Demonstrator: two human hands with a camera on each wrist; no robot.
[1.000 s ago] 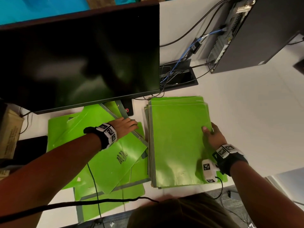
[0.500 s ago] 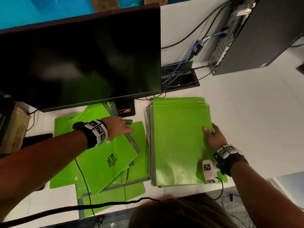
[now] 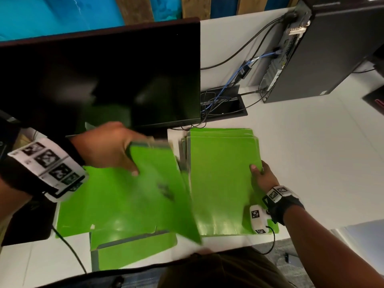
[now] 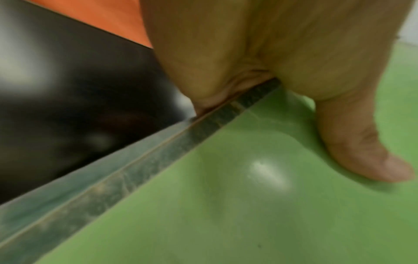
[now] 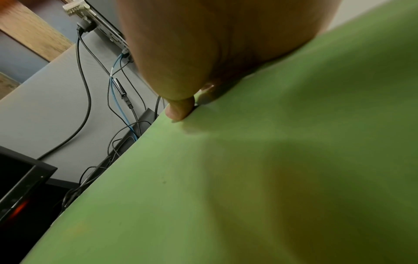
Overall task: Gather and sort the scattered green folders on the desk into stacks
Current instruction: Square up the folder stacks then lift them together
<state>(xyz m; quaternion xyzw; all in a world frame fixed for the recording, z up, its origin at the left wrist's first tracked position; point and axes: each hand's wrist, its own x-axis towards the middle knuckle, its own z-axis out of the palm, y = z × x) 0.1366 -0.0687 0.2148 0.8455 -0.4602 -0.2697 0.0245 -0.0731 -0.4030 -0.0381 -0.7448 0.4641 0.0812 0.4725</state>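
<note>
My left hand (image 3: pixel 116 150) grips a green folder (image 3: pixel 145 194) by its grey spine edge, thumb on top, and holds it raised and tilted above the desk. The left wrist view shows the thumb (image 4: pixel 353 142) pressed on the green folder (image 4: pixel 226 196) beside the grey spine. A neat stack of green folders (image 3: pixel 220 183) lies on the desk to the right. My right hand (image 3: pixel 261 177) holds the stack's right edge, thumb on the top cover. In the right wrist view the stack (image 5: pixel 248 178) fills the frame under my thumb. More green folders (image 3: pixel 133 252) lie scattered under the lifted one.
A black monitor (image 3: pixel 99 80) stands behind the folders, close to my left hand. A cable port (image 3: pixel 224 107) with several cables sits behind the stack. A black computer tower (image 3: pixel 324 50) stands at the back right. White desk (image 3: pixel 311 152) lies to the right of the stack.
My left hand has lifted a folder off the scattered pile and swung it up and rightward toward the stack. The right hand has stayed on the stack's edge.
</note>
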